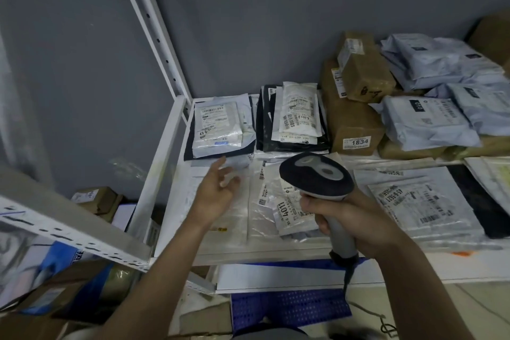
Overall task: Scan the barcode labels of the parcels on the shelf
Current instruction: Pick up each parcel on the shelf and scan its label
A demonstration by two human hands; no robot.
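Meanwhile the right hand (pixel 356 218) grips a grey handheld barcode scanner (pixel 317 182); the left hand (pixel 218 193) hovers loose-fingered over clear plastic parcels (pixel 289 210).

White shelf (pixel 165 163) packed with flat poly-bag parcels, labels face up. "4011" parcel (pixel 289 210) front centre; "1834" brown box (pixel 350 124) at its 1 o'clock. Black-headed scanner (pixel 317 176) upright above the 4011 label.

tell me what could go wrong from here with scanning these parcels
1. The clear crinkled plastic parcel with the 4011 label lies right under the grey and black handheld scanner gripped by the right hand; glare and wrinkles might spoil the read.
2. Flat parcels overlap, so the beam may catch a neighbouring barcode, or one gets skipped.
3. The open left hand, reaching in, could block the beam.
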